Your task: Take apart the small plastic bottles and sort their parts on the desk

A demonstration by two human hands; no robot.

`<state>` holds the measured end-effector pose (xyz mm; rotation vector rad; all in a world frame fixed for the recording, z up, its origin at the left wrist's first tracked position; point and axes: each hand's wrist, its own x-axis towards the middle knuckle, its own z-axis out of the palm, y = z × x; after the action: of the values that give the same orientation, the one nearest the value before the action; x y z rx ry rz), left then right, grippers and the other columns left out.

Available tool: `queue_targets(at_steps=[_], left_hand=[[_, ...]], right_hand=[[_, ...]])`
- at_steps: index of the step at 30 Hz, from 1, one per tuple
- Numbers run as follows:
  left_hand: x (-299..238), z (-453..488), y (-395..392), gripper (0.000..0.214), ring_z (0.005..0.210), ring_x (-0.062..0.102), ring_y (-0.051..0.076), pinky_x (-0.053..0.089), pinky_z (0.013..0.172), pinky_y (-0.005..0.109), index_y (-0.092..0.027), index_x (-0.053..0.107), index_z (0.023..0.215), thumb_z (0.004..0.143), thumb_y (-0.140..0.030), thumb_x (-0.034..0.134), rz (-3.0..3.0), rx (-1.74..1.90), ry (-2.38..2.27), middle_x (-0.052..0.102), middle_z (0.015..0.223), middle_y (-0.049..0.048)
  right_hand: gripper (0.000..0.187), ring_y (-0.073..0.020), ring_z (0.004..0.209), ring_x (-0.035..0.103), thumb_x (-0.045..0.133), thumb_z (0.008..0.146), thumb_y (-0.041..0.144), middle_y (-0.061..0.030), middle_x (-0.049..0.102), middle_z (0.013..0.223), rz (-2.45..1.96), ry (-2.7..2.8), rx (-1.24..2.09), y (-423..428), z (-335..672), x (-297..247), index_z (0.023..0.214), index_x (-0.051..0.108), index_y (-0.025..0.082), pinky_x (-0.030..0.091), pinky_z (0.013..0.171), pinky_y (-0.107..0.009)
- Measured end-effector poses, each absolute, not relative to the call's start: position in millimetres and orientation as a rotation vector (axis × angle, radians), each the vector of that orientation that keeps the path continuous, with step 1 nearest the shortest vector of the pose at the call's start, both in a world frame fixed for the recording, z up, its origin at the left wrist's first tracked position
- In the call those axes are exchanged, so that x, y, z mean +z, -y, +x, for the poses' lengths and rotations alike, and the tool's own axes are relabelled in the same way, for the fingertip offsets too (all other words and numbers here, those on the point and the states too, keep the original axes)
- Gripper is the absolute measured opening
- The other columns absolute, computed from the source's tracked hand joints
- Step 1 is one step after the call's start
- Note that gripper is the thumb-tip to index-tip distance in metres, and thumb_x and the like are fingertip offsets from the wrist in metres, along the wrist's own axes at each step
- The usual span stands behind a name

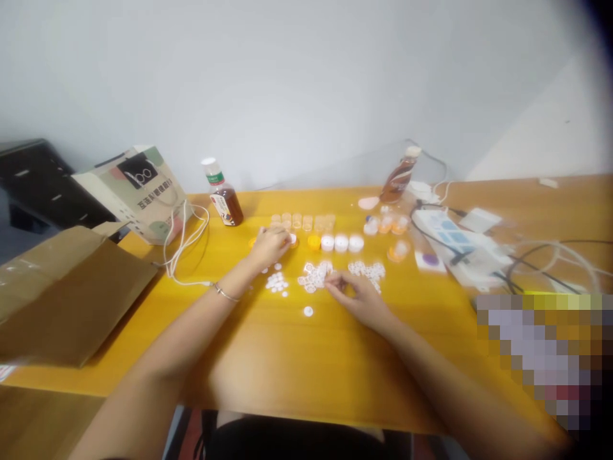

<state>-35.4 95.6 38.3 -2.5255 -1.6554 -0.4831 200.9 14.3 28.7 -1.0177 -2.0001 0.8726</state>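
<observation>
My left hand (271, 248) reaches over the row of caps, fingers curled down beside a white-topped cap (292, 239); what lies under the fingers is hidden. To its right, the row goes on with a yellow cap (314, 243) and several white caps (341, 243). My right hand (364, 299) has thumb and fingertips pinched together at the edge of a pile of small white rings (313, 276); anything between them is too blurred to make out. A second pile of white rings (372, 271) sits behind that hand. Small white discs (276, 282) lie near my left wrist.
A single white disc (308, 311) lies nearer me. Clear cups (307, 222) line up behind the caps. Bottles (230, 204) (401, 176) stand at the back. A cardboard box (71, 294) and paper bag (153, 198) are left; a power strip (460, 246) with cables is right.
</observation>
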Motion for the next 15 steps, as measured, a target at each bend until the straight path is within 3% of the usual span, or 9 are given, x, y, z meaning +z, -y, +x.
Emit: queue_targets(at_steps=[9, 15], left_hand=[[30, -34, -101, 0.014, 0.086, 0.054, 0.018, 0.026, 0.074, 0.032, -0.017, 0.059, 0.073, 0.082, -0.02, 0.049, -2.535, -0.385, 1.672, 0.062, 0.083, 0.0035], [34, -30, -87, 0.014, 0.09, 0.054, 0.019, 0.031, 0.078, 0.033, -0.018, 0.06, 0.086, 0.084, -0.022, 0.048, -2.535, -0.53, 1.667, 0.062, 0.092, 0.0053]], right_hand=[[0.018, -0.014, 0.062, 0.051, 0.051, 0.078, 0.035, -0.0017, 0.057, 0.068, -1.295, 1.548, 0.507, -46, 238, 35, 0.071, 0.054, 0.019, 0.044, 0.062, -0.028], [0.018, -0.017, 0.068, 0.05, 0.047, 0.077, 0.034, -0.0028, 0.055, 0.072, -1.453, 1.375, 0.243, -68, 265, 28, 0.076, 0.056, 0.018, 0.043, 0.066, -0.032]])
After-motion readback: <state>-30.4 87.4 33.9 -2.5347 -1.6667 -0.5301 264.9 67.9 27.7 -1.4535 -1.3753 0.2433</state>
